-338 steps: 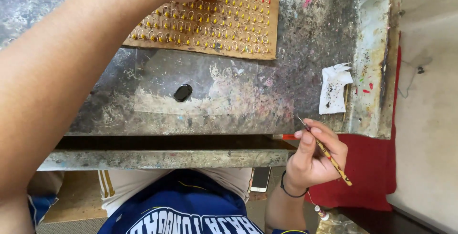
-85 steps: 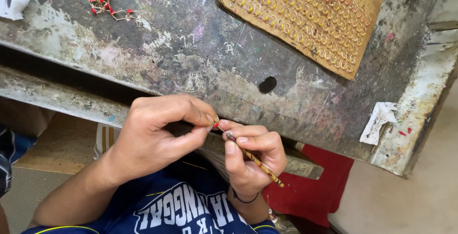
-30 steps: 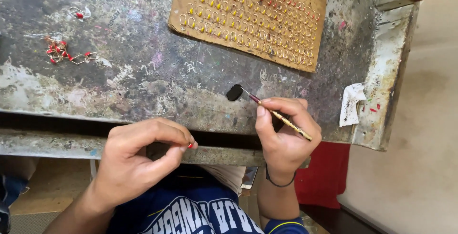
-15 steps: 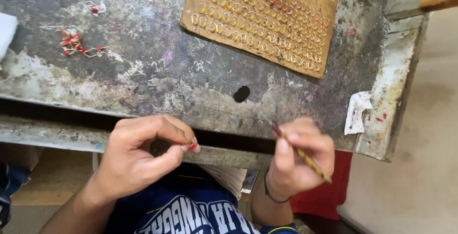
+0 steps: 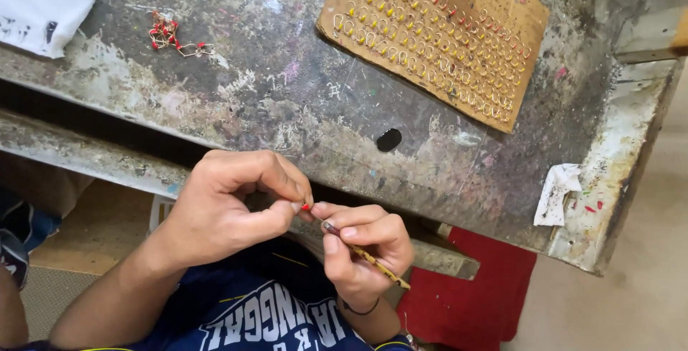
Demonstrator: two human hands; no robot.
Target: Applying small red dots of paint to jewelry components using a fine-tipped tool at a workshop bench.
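Two hands (image 5: 236, 208) hold one brush (image 5: 362, 253), one red-tipped hook (image 5: 305, 208).

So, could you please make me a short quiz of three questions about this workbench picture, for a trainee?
1. True or false: the right hand holds a thin brush.
2. What does the left hand pinch between its fingertips?
A. a small red-tipped piece
B. a coin
C. a screw
3. Fill in: the cardboard sheet on the workbench carries rows of small ____ pieces.

Key
1. True
2. A
3. Yellow; a few near the top are red.
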